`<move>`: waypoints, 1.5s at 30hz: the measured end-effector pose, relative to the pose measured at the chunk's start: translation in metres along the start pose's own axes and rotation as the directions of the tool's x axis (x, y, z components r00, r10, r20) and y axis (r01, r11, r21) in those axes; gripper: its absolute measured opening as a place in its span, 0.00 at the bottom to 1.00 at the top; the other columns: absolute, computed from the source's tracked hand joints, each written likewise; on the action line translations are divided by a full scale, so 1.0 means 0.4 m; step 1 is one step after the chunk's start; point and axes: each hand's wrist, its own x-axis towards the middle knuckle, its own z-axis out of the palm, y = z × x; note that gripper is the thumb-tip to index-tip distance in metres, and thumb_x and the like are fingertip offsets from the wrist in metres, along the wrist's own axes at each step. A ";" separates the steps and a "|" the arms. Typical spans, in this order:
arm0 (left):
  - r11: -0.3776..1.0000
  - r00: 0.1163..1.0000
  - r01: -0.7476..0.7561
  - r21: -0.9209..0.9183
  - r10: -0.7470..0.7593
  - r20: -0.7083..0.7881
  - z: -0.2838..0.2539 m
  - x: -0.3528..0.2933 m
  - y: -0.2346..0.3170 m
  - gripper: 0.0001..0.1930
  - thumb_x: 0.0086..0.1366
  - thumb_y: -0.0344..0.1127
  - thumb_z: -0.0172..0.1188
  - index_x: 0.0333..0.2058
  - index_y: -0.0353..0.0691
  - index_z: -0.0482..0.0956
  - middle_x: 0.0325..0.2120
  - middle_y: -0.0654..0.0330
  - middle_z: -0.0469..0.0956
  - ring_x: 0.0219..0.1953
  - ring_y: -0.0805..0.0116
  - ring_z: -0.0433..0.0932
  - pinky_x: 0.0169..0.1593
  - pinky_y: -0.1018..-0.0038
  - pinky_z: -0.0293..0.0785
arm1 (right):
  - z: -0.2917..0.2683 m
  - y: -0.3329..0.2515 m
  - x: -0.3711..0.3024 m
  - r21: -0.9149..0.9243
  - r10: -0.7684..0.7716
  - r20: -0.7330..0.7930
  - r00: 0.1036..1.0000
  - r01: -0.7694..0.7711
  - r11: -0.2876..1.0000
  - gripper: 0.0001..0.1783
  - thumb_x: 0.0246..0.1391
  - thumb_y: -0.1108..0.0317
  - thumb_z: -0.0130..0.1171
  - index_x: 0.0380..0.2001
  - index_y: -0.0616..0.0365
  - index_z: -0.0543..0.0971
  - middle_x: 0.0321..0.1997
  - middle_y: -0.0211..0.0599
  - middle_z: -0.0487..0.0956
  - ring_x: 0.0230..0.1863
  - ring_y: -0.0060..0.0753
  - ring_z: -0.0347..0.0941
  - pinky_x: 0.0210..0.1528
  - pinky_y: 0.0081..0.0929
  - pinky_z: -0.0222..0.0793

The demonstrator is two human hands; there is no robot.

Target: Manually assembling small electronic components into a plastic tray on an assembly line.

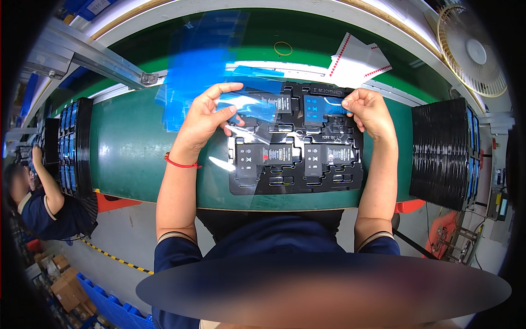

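A black moulded tray [298,131] lies on the green table in front of me, holding several flat black phone batteries [249,159]. My left hand [203,118] is closed on a see-through film sheet [252,104], its thumb and fingers around the sheet's left edge. The sheet hangs over the tray's left part and glares in the light. At the upper right of the tray, my right hand [371,112] pinches the right edge of a blue film [315,109] lying over one battery. That film's left part rests flat on the battery.
Loose blue film sheets [194,60] pile up behind my left hand. White papers with red marks [359,60] and a yellow rubber band [283,49] lie at the back. Tray stacks stand right [441,153] and left [82,145]. A co-worker [49,203] sits far left; a fan [475,52] stands back right.
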 end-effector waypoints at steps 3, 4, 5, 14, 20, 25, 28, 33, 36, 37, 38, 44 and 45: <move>1.000 1.000 -0.012 -0.004 0.012 -0.011 0.002 0.000 -0.003 0.21 0.57 0.21 0.55 0.51 0.30 0.66 0.41 0.52 0.73 0.29 0.71 0.79 0.21 0.87 0.74 | 0.006 -0.006 -0.005 -0.046 -0.005 -0.022 1.000 0.004 0.999 0.04 0.46 0.76 0.59 0.22 0.64 0.75 0.15 0.31 0.72 0.08 0.13 0.59 0.07 0.14 0.50; 1.000 1.000 -0.003 0.003 0.003 -0.015 0.002 0.000 -0.004 0.21 0.57 0.21 0.55 0.51 0.30 0.66 0.39 0.53 0.74 0.29 0.72 0.79 0.21 0.87 0.74 | 0.010 -0.010 -0.007 -0.045 -0.003 -0.024 1.000 0.002 0.999 0.04 0.46 0.76 0.59 0.22 0.64 0.75 0.15 0.31 0.72 0.08 0.13 0.59 0.07 0.14 0.50; 1.000 1.000 0.005 0.011 -0.005 -0.018 0.001 0.000 -0.005 0.21 0.57 0.21 0.55 0.51 0.30 0.66 0.37 0.53 0.75 0.28 0.72 0.79 0.21 0.87 0.74 | 0.013 -0.015 -0.010 -0.068 0.004 -0.036 0.999 -0.006 0.998 0.04 0.46 0.75 0.59 0.22 0.64 0.75 0.15 0.31 0.72 0.08 0.13 0.59 0.07 0.14 0.50; 1.000 1.000 0.008 0.015 -0.007 -0.023 -0.003 0.000 -0.006 0.19 0.57 0.21 0.54 0.49 0.32 0.68 0.45 0.53 0.69 0.30 0.71 0.78 0.23 0.84 0.74 | 0.032 -0.012 -0.015 -0.265 -0.034 -0.111 0.993 0.003 0.964 0.05 0.47 0.74 0.59 0.23 0.63 0.74 0.15 0.29 0.72 0.08 0.12 0.58 0.07 0.14 0.49; 0.994 0.992 -0.108 -0.018 0.106 -0.066 0.017 -0.016 0.013 0.20 0.57 0.20 0.53 0.50 0.31 0.67 0.45 0.51 0.70 0.31 0.67 0.79 0.24 0.82 0.76 | 0.085 -0.081 -0.072 -0.814 -0.367 -0.398 0.841 -0.139 0.564 0.16 0.38 0.67 0.68 0.27 0.62 0.72 0.21 0.41 0.77 0.23 0.41 0.74 0.31 0.30 0.72; 0.972 0.973 -0.229 -0.048 0.227 -0.028 0.049 -0.014 -0.001 0.26 0.58 0.18 0.51 0.56 0.35 0.59 0.50 0.49 0.65 0.33 0.65 0.78 0.28 0.81 0.77 | 0.171 -0.136 -0.098 -0.534 -0.691 -0.071 0.720 0.557 0.636 0.19 0.38 0.65 0.67 0.34 0.61 0.74 0.34 0.43 0.75 0.38 0.43 0.72 0.42 0.34 0.68; 0.962 0.967 -0.251 -0.108 0.254 0.011 0.063 -0.026 0.000 0.32 0.59 0.19 0.52 0.61 0.39 0.50 0.46 0.51 0.70 0.33 0.67 0.78 0.32 0.78 0.78 | 0.243 -0.160 -0.095 -0.542 -0.777 0.086 0.624 0.684 0.488 0.19 0.40 0.67 0.65 0.38 0.59 0.74 0.37 0.41 0.75 0.45 0.42 0.69 0.50 0.37 0.61; 0.922 0.931 -0.351 -0.166 0.362 0.044 0.064 -0.027 0.000 0.38 0.58 0.20 0.55 0.63 0.41 0.45 0.47 0.51 0.71 0.39 0.66 0.77 0.40 0.73 0.77 | 0.259 -0.145 -0.077 -0.352 -0.709 0.193 0.678 0.722 0.595 0.11 0.42 0.74 0.62 0.33 0.62 0.77 0.30 0.39 0.77 0.34 0.38 0.73 0.39 0.29 0.68; 0.957 0.945 -0.285 -0.049 0.289 0.155 0.039 -0.034 0.006 0.24 0.58 0.25 0.57 0.54 0.36 0.64 0.43 0.52 0.74 0.39 0.67 0.78 0.38 0.75 0.76 | 0.258 -0.150 -0.089 -0.330 -0.758 0.202 0.620 0.772 0.544 0.08 0.41 0.76 0.63 0.29 0.63 0.78 0.27 0.39 0.78 0.31 0.36 0.74 0.35 0.27 0.68; 0.956 0.945 -0.290 -0.045 0.294 0.144 0.027 -0.033 -0.002 0.24 0.58 0.25 0.57 0.54 0.36 0.64 0.43 0.52 0.74 0.39 0.67 0.78 0.38 0.75 0.76 | 0.257 -0.151 -0.094 -0.332 -0.772 0.205 0.601 0.785 0.523 0.08 0.40 0.76 0.63 0.28 0.62 0.79 0.27 0.39 0.78 0.30 0.36 0.74 0.34 0.27 0.69; 0.978 0.966 -0.207 -0.012 0.206 0.157 0.021 -0.029 0.000 0.19 0.58 0.26 0.59 0.49 0.34 0.69 0.39 0.55 0.76 0.36 0.69 0.78 0.36 0.77 0.75 | 0.256 -0.149 -0.095 -0.333 -0.788 0.163 0.594 0.785 0.523 0.08 0.38 0.75 0.65 0.27 0.62 0.79 0.26 0.38 0.78 0.29 0.35 0.74 0.34 0.27 0.69; 0.887 0.950 -0.270 0.375 0.309 -0.046 0.009 -0.030 -0.008 0.11 0.51 0.37 0.68 0.20 0.34 0.80 0.16 0.60 0.78 0.20 0.77 0.76 0.25 0.81 0.70 | 0.268 -0.140 -0.098 -0.382 -0.855 0.066 0.514 0.805 0.455 0.06 0.39 0.76 0.65 0.25 0.61 0.78 0.29 0.38 0.78 0.34 0.33 0.74 0.37 0.25 0.68; 0.890 0.952 -0.263 0.374 0.302 -0.050 0.002 -0.036 0.003 0.11 0.51 0.37 0.68 0.20 0.34 0.80 0.16 0.60 0.78 0.20 0.77 0.76 0.25 0.81 0.70 | 0.268 -0.144 -0.103 -0.378 -0.852 0.068 0.520 0.803 0.460 0.06 0.39 0.76 0.65 0.25 0.61 0.78 0.29 0.38 0.78 0.34 0.33 0.74 0.37 0.25 0.68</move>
